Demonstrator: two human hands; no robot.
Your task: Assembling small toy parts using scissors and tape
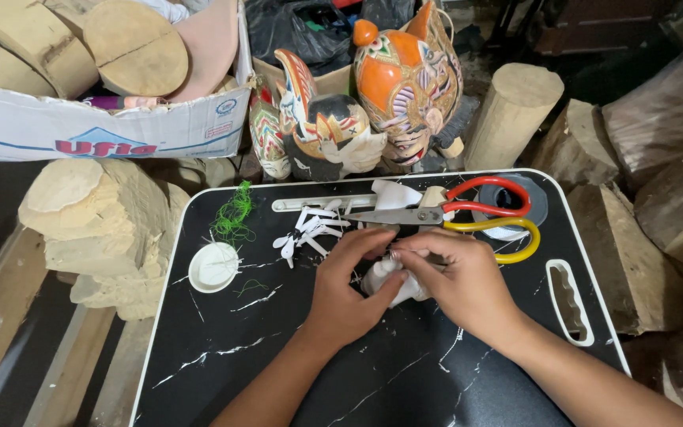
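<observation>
1. Our left hand (347, 289) and right hand (458, 278) meet over the black marbled tray (223, 360).
2. Both pinch a small white piece (395, 278), lumpy and pale, at tray centre.
3. Just beyond lie scissors (444, 212) with red and yellow handles, and white cut-outs (307, 229).

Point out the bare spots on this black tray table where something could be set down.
Most bare top on the black tray table lies along the near edge, beside and between the forearms, and left of the left hand below the white dish. The far strip is crowded: green thread, white cut pieces, scissors. The right hand and a white object fill the middle.
</observation>
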